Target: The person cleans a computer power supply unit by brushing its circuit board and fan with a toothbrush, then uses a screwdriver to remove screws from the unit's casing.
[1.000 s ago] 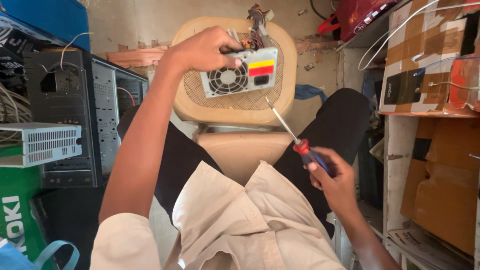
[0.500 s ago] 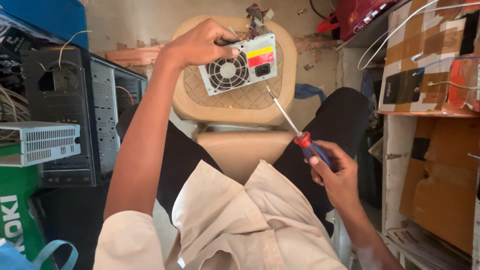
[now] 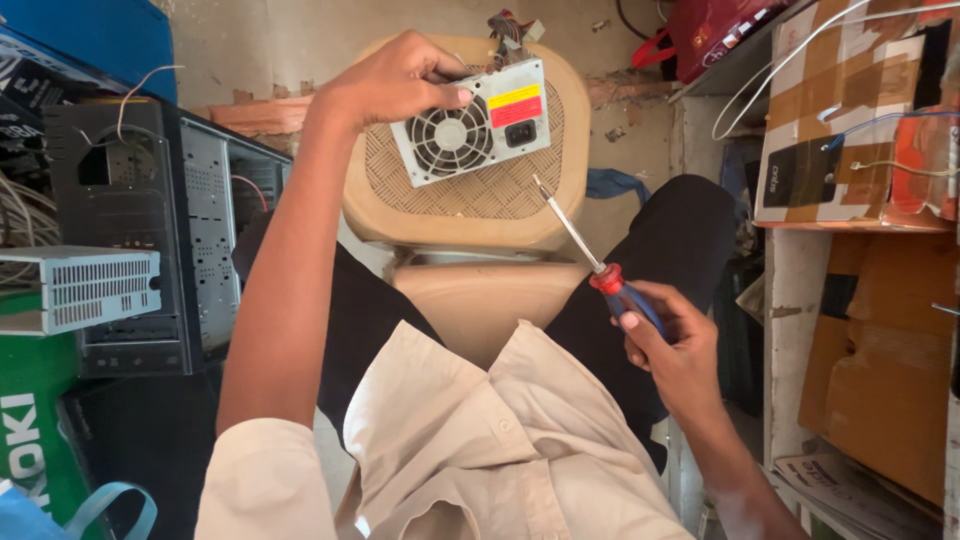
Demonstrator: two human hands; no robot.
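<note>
My left hand (image 3: 395,82) grips the top left corner of a grey computer power supply (image 3: 470,125) with a round fan grille and a yellow and red sticker. The unit is tilted and rests on a tan plastic stool (image 3: 470,200) with a woven seat. A bundle of wires sticks out of its far end. My right hand (image 3: 670,345) holds a screwdriver (image 3: 590,260) by its red and blue handle. Its metal tip points up toward the lower right corner of the power supply, a short gap away.
A black open computer case (image 3: 150,230) stands at the left with a grey perforated metal box (image 3: 80,290) in front of it. Shelves at the right carry cardboard boxes (image 3: 850,120). A red bag (image 3: 720,30) lies at the far right. My knees flank the stool.
My left hand has tilted and shifted the power supply a little on the stool. My right hand has raised the screwdriver, bringing its tip closer to the unit.
</note>
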